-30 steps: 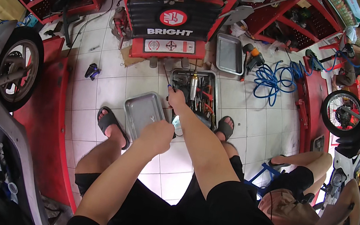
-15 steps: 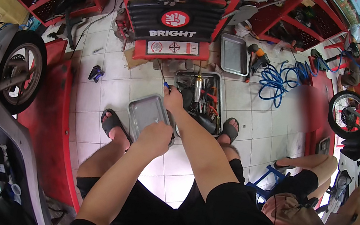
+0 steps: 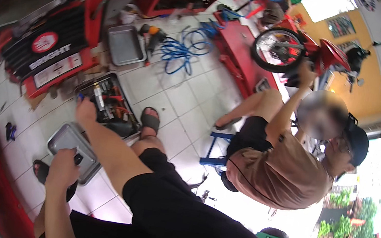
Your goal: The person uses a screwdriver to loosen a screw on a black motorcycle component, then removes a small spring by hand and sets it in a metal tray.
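My right hand point(image 3: 86, 110) is closed on a screwdriver point(image 3: 80, 96); a bit of its blue handle shows, and its shaft is hard to make out. It is beside the left edge of a metal tray point(image 3: 138, 120) filled with tools, among them a shiny metal cylinder and red-handled pieces. Lower and to the left, my left hand point(image 3: 63, 168) forms a fist over a shallow grey metal tray point(image 3: 62, 134). From that fist sticks out a small black piece point(image 3: 78, 159), its kind unclear.
A person in a brown shirt point(image 3: 272, 167) sits on a blue stool point(image 3: 213, 161) at right, reaching toward a red motorcycle point(image 3: 327, 58). Beyond my hands are a grey tray point(image 3: 126, 45), a drill point(image 3: 154, 36), coiled blue hose point(image 3: 185, 53) and a red-and-black lift front point(image 3: 44, 53).
My view has swung to the right, bringing the seated person and the motorcycle further in. A black piece now shows in my left fist. My right hand still holds the screwdriver.
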`<state>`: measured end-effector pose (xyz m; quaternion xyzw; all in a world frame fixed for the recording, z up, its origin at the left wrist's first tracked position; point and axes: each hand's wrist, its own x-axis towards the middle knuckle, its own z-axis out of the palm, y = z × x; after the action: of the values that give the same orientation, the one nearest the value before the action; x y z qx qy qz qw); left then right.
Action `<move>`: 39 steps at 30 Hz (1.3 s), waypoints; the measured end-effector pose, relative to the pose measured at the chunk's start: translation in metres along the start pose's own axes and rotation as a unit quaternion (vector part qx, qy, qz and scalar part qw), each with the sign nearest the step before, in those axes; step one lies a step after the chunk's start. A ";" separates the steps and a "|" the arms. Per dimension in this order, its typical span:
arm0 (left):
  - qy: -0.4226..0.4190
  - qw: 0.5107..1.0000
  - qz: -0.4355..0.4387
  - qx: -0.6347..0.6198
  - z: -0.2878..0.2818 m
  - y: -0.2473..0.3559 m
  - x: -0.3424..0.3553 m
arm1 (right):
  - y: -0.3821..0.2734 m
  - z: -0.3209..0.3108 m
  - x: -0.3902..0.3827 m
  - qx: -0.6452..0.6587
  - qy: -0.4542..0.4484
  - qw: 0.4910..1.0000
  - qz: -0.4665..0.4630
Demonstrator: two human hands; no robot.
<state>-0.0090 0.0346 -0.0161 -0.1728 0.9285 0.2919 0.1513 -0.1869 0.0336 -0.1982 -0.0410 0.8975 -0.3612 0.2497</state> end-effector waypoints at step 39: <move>-0.081 0.994 -0.002 0.070 0.007 -0.008 -0.010 | -0.016 -0.197 -0.156 -0.369 -0.161 0.881 -0.250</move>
<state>0.0050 0.0349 -0.0218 -0.1392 0.9310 0.2394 0.2379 -0.1468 0.1848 -0.0010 -0.4102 0.8734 -0.0431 0.2588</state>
